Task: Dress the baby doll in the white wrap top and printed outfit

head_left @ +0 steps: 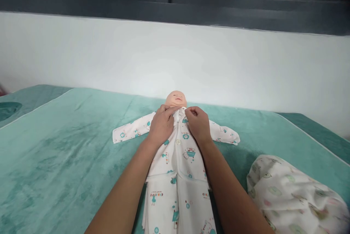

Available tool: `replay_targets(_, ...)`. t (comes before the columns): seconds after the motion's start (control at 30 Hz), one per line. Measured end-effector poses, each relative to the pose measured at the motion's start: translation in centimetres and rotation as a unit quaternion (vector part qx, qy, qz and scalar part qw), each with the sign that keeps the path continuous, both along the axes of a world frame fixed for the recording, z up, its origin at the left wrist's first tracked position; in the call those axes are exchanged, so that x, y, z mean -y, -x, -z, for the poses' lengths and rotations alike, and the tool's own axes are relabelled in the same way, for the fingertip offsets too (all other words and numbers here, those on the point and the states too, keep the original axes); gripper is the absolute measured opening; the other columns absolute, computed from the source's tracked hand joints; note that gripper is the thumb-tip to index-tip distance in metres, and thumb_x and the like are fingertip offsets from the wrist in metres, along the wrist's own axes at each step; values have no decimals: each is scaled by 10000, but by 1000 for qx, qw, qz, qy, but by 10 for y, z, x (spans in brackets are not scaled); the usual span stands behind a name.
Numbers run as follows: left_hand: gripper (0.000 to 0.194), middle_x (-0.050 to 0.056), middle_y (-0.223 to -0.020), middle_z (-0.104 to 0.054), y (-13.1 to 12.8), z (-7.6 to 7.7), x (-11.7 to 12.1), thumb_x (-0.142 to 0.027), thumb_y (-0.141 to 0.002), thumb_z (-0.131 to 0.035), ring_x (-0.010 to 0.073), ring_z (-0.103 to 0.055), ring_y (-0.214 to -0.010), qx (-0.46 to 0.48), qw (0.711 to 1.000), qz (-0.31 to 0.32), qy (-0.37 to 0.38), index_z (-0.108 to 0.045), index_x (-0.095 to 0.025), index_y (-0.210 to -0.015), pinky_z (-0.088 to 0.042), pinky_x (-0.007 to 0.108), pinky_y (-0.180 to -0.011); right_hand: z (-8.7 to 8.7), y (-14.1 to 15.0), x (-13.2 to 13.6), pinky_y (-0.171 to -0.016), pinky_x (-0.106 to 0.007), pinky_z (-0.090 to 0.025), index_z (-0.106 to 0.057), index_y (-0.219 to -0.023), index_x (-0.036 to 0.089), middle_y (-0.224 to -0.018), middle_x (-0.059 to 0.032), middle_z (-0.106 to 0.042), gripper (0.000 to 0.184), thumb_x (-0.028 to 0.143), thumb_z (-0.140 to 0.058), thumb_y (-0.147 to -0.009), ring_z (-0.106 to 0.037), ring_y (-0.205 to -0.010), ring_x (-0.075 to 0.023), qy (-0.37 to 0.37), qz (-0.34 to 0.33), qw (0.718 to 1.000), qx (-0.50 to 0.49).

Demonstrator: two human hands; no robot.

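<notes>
One printed white top (pixel 169 164), on doll (pixel 176 99), lies face-up beneath both hands; doll's head just beyond fingertips. Left hand (pixel 163 123): resting on chest fabric, index finger extended toward collar (grip underneath: cannot tell). Right hand (pixel 198 122): thumb and bent fingers drawn together, pinching collar edge. Matching lower garment (pixel 164 208): nearer wearer than hands. Patterned cloth bundle (pixel 295 194): well right of right hand. Green bedspread (pixel 68 161): under everything.
</notes>
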State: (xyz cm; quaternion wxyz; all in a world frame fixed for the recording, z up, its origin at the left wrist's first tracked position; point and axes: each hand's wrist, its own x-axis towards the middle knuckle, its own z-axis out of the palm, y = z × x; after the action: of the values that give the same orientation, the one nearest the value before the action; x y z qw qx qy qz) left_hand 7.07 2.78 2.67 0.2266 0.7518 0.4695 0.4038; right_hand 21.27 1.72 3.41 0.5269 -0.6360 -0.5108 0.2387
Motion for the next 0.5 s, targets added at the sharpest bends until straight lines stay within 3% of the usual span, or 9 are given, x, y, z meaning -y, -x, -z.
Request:
replay_targets(0.23, 382, 42, -1079, -573, 1, 4, 16, -85, -858, -417, 189, -529, -1075, 34, 998, -11, -59, -729, -272, -975, -416, 360, -985, 5, 2, 21, -642, -256, -398, -597, -766, 200, -675, 27, -578, 151, 345, -554, -776, -499, -636, -133, -23, 44, 998, -26)
replay_targets(0.5, 242, 24, -1252, -554, 13, 3, 40, -219, -910, -486, 183, -489, -1210, 67, 997, 31, -10, -717, -280, -955, -353, 365, -1088, 12, 1, 49, -648, -272, -416, -572, -808, 202, -741, 6, -608, 144, 344, -579, -784, -531, -659, -148, 9, 80, 997, -1)
